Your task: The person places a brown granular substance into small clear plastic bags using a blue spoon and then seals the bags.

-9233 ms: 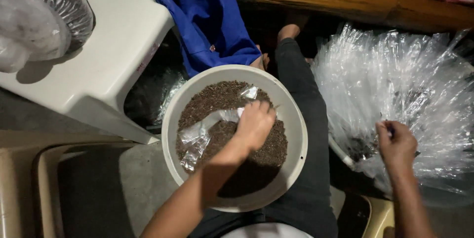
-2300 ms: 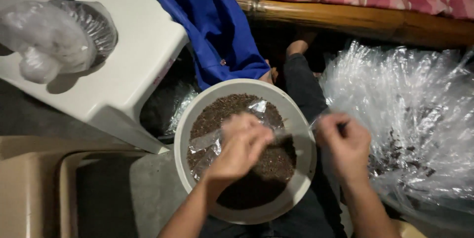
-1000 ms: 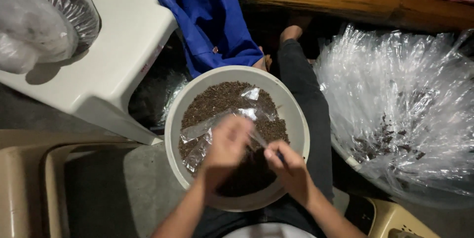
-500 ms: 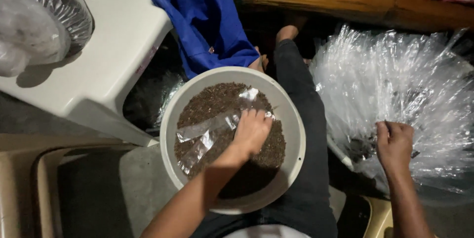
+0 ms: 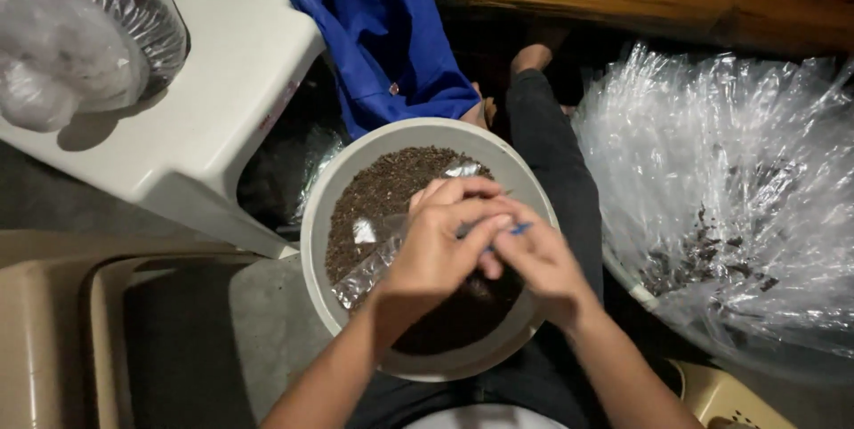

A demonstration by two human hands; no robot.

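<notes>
Right hand back from heap of clear plastic bags, now meeting left hand over round white bowl of dark brown granules. Both pinched shut on small clear plastic bag; thin blue strip at fingertips. Likely sealing step; calls for steady pinch.
</notes>
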